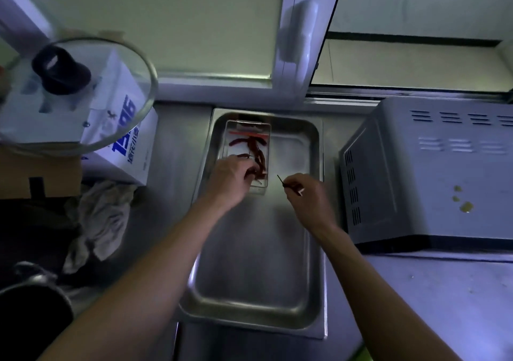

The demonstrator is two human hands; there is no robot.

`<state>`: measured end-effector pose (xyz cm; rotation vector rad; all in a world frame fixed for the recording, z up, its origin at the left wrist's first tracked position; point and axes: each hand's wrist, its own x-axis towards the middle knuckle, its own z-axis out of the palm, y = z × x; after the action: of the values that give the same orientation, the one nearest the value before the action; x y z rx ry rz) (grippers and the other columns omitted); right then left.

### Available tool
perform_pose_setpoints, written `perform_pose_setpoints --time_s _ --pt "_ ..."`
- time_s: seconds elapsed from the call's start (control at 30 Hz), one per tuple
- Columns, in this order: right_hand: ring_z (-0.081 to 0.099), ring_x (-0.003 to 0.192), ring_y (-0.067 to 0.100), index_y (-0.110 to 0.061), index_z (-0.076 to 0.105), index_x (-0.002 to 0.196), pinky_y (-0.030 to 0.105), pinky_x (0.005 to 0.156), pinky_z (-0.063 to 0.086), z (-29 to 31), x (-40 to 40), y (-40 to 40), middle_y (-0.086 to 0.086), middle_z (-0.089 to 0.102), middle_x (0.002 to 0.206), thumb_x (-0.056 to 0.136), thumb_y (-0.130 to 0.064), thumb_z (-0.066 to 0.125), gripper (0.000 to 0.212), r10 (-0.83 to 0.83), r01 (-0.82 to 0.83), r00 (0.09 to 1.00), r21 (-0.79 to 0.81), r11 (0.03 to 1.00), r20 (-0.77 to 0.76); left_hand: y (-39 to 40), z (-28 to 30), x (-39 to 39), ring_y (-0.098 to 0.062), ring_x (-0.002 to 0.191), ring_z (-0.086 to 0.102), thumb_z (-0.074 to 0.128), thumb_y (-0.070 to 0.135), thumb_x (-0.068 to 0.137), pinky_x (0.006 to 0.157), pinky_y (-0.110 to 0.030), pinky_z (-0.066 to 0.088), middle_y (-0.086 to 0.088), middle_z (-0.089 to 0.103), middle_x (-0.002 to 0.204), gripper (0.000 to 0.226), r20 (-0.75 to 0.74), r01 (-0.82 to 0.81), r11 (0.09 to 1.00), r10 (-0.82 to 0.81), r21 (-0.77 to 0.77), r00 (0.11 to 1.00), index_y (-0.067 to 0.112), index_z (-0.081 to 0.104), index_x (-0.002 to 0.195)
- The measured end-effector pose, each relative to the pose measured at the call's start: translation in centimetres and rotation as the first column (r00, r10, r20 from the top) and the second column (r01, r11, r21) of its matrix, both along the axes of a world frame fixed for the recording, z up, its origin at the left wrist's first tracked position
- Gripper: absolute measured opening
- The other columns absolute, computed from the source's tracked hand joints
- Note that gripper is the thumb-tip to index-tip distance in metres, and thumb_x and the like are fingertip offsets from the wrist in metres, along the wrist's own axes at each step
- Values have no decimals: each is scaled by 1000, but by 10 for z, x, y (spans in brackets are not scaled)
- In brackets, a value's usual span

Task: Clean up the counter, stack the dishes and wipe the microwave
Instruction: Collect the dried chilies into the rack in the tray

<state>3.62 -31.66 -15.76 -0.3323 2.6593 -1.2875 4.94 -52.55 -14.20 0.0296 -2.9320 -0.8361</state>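
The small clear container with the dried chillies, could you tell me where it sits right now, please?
In the head view, the small clear container sits inside the steel tray, in its far left corner, with the left hand at its near end.

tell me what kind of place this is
Most likely a working kitchen, perhaps a commercial one: a steel counter carries a deep metal tray, a small container of dried red chillies and a microwave with food spots on top.
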Motion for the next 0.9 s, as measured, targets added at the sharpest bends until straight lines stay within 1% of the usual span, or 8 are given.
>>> perform_pose_setpoints --time_s 0.1,0.2,0.33,0.4,0.47,0.53,0.63,0.9 --pt "61 90 6 -27 69 104 39 81 57 -6 -14 -6 -11 65 98 92 -13 65 19 43 -41 998 55 998 -40 -13 -12 -22 -19 93 68 75 15 86 93 -42 53 -2 72 104 23 91 -4 1000 6 -24 996 25 73 108" --pt "62 90 9 -20 72 104 40 83 57 -13 -26 -10 -6 67 98 92 -11 66 16 15 -14 1000 55 998 -9 -23 -28 -36 -18 100 67 72 19 89 96 -42 50 3 74 107 23 143 39 997 -30 -62 989 30 72 109" --pt "63 90 14 -15 73 102 40 84 56 -22 -35 -14 0 68 98 90 -7 67 15 -21 21 999 7 1000 28 -27 -46 -46 -18 106 62 67 24 91 94 -39 38 7 73 111 22 146 46 990 -26 -133 989 32 71 111" --pt "64 88 14 -13 73 101 38 83 56 -25 -39 -17 1 69 96 89 -5 68 15 -36 36 999 -6 999 28 -26 -53 -50 -18 105 61 65 25 92 93 -39 33 8 73 109 21 142 61 986 -39 -154 989 32 70 111" --pt "64 88 13 -12 74 101 35 83 56 -28 -41 -19 0 70 96 89 -5 68 15 -41 42 999 -11 999 34 -25 -57 -52 -17 102 60 65 24 92 92 -39 31 8 73 106 20 136 69 985 -48 -158 990 31 70 109" --pt "64 88 11 -13 74 101 32 82 56 -29 -43 -20 -1 70 96 89 -6 68 15 -33 33 999 0 999 35 -25 -61 -52 -18 100 60 65 24 91 90 -39 31 8 72 101 17 116 58 983 -38 -172 993 29 70 106" --pt "63 87 9 -15 74 100 28 81 54 -29 -45 -24 -3 70 96 88 -6 68 16 -19 18 1000 11 1000 20 -26 -65 -47 -20 94 58 66 20 89 82 -34 24 6 72 92 12 51 15 983 -6 -184 999 26 72 97" --pt "63 89 9 -15 73 105 31 84 56 -20 -54 -55 -2 70 99 88 -7 69 19 68 -64 995 57 996 -67 -40 -56 -27 -20 105 55 68 12 86 83 -32 29 6 68 100 15 -104 -22 988 6 -153 995 20 73 98"
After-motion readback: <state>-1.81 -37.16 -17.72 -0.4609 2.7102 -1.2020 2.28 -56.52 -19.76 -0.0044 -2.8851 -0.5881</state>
